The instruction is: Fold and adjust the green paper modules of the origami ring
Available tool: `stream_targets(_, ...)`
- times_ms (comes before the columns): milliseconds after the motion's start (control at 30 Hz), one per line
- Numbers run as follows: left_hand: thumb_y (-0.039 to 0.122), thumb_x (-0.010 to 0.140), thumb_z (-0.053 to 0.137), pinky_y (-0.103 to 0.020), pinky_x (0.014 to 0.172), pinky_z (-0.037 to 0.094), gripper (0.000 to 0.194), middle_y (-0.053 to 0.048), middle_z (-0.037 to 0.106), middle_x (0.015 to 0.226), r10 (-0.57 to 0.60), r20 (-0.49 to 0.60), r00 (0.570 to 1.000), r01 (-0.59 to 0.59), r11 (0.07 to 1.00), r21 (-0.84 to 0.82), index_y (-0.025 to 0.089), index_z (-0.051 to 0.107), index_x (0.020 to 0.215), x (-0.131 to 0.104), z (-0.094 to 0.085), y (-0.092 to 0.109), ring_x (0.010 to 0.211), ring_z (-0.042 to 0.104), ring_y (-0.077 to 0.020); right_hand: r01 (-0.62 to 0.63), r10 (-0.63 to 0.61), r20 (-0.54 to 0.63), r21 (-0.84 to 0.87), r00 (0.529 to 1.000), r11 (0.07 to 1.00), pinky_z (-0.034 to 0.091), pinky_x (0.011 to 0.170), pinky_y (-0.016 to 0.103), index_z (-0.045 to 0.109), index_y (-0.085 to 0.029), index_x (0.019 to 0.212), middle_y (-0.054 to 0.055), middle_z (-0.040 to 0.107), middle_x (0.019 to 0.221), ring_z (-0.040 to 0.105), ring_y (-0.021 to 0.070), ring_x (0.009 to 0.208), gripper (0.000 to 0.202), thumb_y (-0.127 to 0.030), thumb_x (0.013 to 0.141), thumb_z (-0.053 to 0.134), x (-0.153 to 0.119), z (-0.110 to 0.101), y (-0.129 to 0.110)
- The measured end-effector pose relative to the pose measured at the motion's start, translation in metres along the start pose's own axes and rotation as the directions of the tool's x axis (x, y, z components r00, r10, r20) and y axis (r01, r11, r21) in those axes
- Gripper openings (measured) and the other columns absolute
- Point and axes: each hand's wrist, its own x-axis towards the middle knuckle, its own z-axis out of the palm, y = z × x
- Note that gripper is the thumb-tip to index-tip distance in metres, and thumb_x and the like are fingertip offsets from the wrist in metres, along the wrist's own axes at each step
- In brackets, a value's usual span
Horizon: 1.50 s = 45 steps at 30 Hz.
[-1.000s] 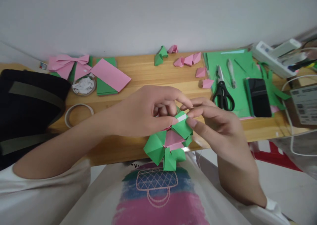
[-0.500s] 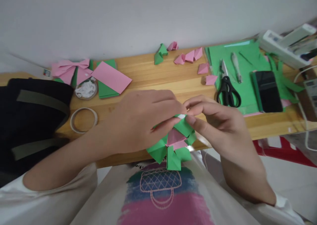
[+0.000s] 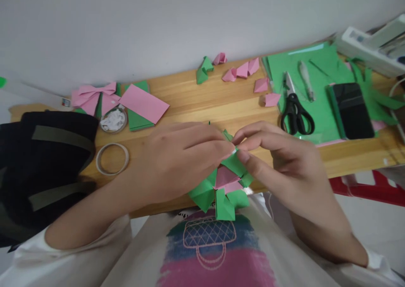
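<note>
A green and pink folded-paper piece is held at the table's front edge, its green flaps spread around a pink middle. My left hand covers its upper left part, fingers closed on it. With thumb and fingertips together, my right hand pinches the upper edge of the piece. A small white bit shows between the fingertips of both hands; what it is cannot be made out. The left palm hides much of the paper.
On the wooden table are small folded pieces, scissors, a phone, green sheets, a tape roll, a pink bow and a pink sheet. A black bag lies left.
The camera view has shifted and tilted slightly. Both hands keep hold of the paper piece, and the fingertips have moved a little, showing less of the white bit.
</note>
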Motion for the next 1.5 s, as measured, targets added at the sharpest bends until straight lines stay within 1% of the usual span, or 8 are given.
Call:
stream_targets(233,0.010,0.094,0.057,-0.022,0.069,0.050,0.015,0.002,0.077,0.093,0.025,-0.012,1.000,-0.025,0.999,-0.039,0.021,0.067,0.097,-0.001,-0.001,0.000,0.080,0.070,-0.0112,0.051,-0.051,0.002,-0.094,0.999,0.994,0.049,0.085,0.038,0.063,-0.024,0.080,0.001,0.069,0.096,0.064,0.0184,0.096,0.015,-0.010,0.086,0.063,-0.001,-0.001,-0.002)
stream_targets(433,0.012,0.097,0.053,-0.022,0.068,0.050,0.018,0.005,0.077,0.094,-0.012,-0.017,1.000,0.011,0.999,-0.050,0.024,0.067,0.097,-0.002,-0.001,0.000,0.079,0.070,-0.0102,0.087,-0.085,0.018,-0.174,0.996,0.981,0.049,0.082,0.038,0.063,-0.024,0.083,0.003,0.069,0.098,0.064,0.0195,0.096,0.011,-0.013,0.086,0.064,-0.002,-0.002,-0.004)
stream_targets(767,0.013,0.096,0.056,-0.021,0.065,0.051,0.014,0.004,0.077,0.092,0.084,-0.012,0.996,-0.084,0.996,-0.002,0.024,0.066,0.097,0.001,-0.003,-0.002,0.076,0.071,-0.0101,0.104,-0.100,0.031,-0.181,0.995,0.978,0.051,0.082,0.041,0.063,-0.024,0.082,0.003,0.070,0.094,0.066,0.0215,0.097,0.014,-0.011,0.085,0.063,0.001,-0.001,-0.004)
stream_targets(900,0.015,0.098,0.054,-0.022,0.066,0.051,0.015,0.006,0.077,0.094,0.047,-0.023,0.999,-0.046,0.999,0.014,0.026,0.065,0.098,-0.002,0.000,-0.002,0.078,0.071,-0.0100,0.108,-0.106,0.026,-0.188,0.994,0.976,0.052,0.081,0.040,0.063,-0.024,0.081,0.003,0.071,0.094,0.067,0.0212,0.096,0.013,-0.012,0.085,0.063,0.002,-0.001,-0.003)
stream_targets(1033,0.014,0.097,0.056,-0.024,0.066,0.050,0.013,0.003,0.077,0.094,0.059,-0.050,0.997,-0.058,0.998,0.003,0.023,0.065,0.098,-0.002,0.002,-0.003,0.081,0.072,-0.0115,0.112,-0.111,0.015,-0.174,0.994,0.978,0.053,0.081,0.036,0.063,-0.022,0.079,0.003,0.071,0.091,0.067,0.0184,0.093,0.013,-0.010,0.084,0.063,0.005,0.000,-0.002)
stream_targets(1200,0.013,0.096,0.057,-0.024,0.067,0.050,0.013,0.005,0.075,0.093,0.052,-0.060,0.997,-0.051,0.998,0.024,0.024,0.065,0.098,-0.002,0.003,-0.004,0.080,0.070,-0.0108,0.099,-0.102,-0.012,-0.157,0.995,0.983,0.053,0.079,0.032,0.063,-0.021,0.077,0.002,0.070,0.090,0.067,0.0157,0.090,0.014,-0.008,0.083,0.062,0.009,0.001,-0.001)
stream_targets(1333,0.013,0.096,0.058,-0.025,0.067,0.048,0.011,0.002,0.076,0.092,0.059,-0.056,0.997,-0.054,0.996,0.071,0.020,0.065,0.099,-0.001,0.004,-0.003,0.079,0.069,-0.0117,0.066,-0.071,-0.032,-0.142,0.997,0.988,0.053,0.078,0.032,0.065,-0.022,0.078,0.002,0.071,0.091,0.067,0.0164,0.090,0.014,-0.009,0.083,0.063,0.010,0.002,-0.001)
stream_targets(1500,0.014,0.097,0.055,-0.028,0.065,0.049,0.013,0.003,0.076,0.093,0.056,-0.062,0.996,-0.048,0.992,0.116,0.023,0.064,0.099,-0.002,0.005,-0.002,0.075,0.069,-0.0132,0.039,-0.044,-0.061,-0.078,0.997,0.996,0.053,0.076,0.033,0.065,-0.023,0.078,0.001,0.071,0.087,0.068,0.0173,0.087,0.015,-0.011,0.084,0.063,0.010,0.004,0.000)
